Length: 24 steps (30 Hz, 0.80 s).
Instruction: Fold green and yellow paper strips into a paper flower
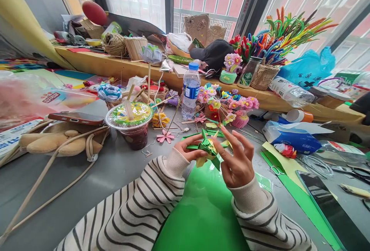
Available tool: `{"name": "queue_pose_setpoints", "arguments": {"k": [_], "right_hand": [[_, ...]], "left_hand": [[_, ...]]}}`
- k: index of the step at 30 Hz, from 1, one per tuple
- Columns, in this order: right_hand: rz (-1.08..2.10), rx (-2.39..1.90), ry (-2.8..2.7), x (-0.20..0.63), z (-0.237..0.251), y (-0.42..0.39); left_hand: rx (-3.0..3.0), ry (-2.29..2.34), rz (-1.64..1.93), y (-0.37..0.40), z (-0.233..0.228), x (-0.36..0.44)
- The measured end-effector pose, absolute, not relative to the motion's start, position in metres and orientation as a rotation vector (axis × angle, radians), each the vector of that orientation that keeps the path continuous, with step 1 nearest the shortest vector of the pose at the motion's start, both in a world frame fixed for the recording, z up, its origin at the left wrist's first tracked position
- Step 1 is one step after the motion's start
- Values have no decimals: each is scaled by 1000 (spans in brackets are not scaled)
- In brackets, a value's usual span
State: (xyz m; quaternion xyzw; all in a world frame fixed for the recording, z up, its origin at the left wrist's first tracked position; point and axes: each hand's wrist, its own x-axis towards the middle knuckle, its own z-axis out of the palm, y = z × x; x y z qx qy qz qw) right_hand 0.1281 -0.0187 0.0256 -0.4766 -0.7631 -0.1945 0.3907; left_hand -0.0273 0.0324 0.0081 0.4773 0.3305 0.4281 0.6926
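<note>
- Head view, surface: grey tabletop, cluttered. A wooden ledge runs along the back under barred windows, with red brick outside.
- Large green paper sheet lies on the tabletop right under both hands. More green and yellow paper strips lie to the right.
- Left side: lidded plastic cup with a dark drink, phone resting on a tan plush toy, and cords trailing toward the near edge.
- Centre back: water bottle standing upright, baskets of small paper flowers just beside it, and a loose pink paper flower flat on the tabletop.
- Right: blue tissue pack, scissors, and a dark tablet at the near right corner. A bunch of pipe cleaners stands in a wicker pot on the ledge.
- Nothing sits between the camera and the hands; striped sleeves frame the bottom of the picture.
- Held piece: green folded paper piece with pointed leaf-like tips and yellow paper showing at the centre and underneath. It is held up off the tabletop, above the green sheet, between the two hands.
- Left hand: fingers pinching the left edge of the piece.
- Right hand: thumb and forefinger nip the right side of the piece, other fingers spread upward.
</note>
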Motion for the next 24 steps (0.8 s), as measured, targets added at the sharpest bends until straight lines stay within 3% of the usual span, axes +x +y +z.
{"name": "queue_pose_setpoints", "arguments": {"k": [2, 6, 12, 17, 19, 24], "right_hand": [[-399, -1205, -1928, 134, 30, -18], [88, -1170, -1867, 149, 44, -17], [-298, -1153, -1971, 138, 47, -22], [-360, -1151, -1952, 132, 38, -20], [-210, -1156, -1899, 138, 38, -18], [520, -1166, -1547, 143, 36, -12]], "left_hand": [[1066, 738, 941, 32, 11, -29], [1031, 640, 918, 28, 21, -30], [977, 519, 941, 23, 26, -31], [999, 586, 1012, 23, 26, -32], [1021, 622, 1036, 22, 27, -31], [1306, 828, 1175, 17, 29, -27]]}}
